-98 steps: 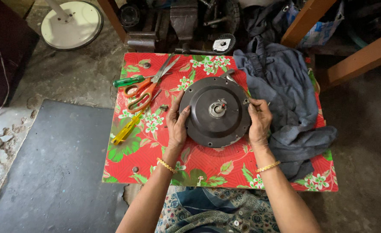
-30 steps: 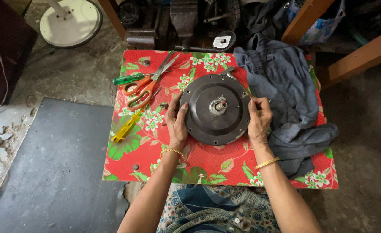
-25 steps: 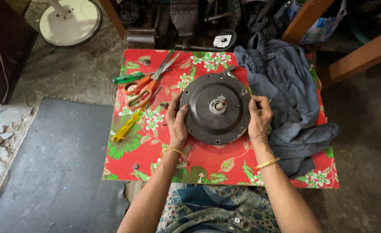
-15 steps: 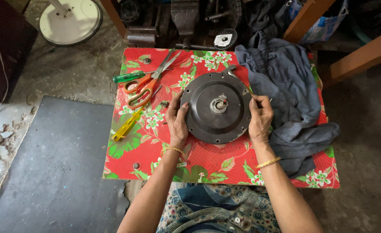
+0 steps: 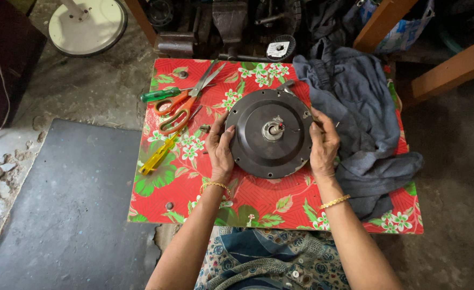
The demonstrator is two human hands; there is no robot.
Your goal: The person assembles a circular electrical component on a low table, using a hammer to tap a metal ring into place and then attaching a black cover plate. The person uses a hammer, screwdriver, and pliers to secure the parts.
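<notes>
- Two hands clasp a round dark metal disc (image 5: 272, 134) (short shaft at its middle) lying on the flowered red table (image 5: 258, 204).
- Left hand (image 5: 219, 150) and right hand (image 5: 324, 142) grip opposite edges.
- Orange scissors (image 5: 180, 107) lie left; a grey cloth (image 5: 363, 123) lies right.

Round dark-grey metal motor housing (image 5: 272, 134), disc-shaped, lies flat on the counter (image 5: 258, 201), approx. centre, face up. Short silver shaft stub w/ a bright hub sticks up at its middle. Raised ring around the hub, flatter outer rim w/ small screw holes spaced round the edge. Surface dull, a bit grimy. Left hand (image 5: 220, 147) grips its left edge, right hand (image 5: 323, 142) its right edge. Right side sits just beside a crumpled grey cloth (image 5: 360, 118).
</notes>
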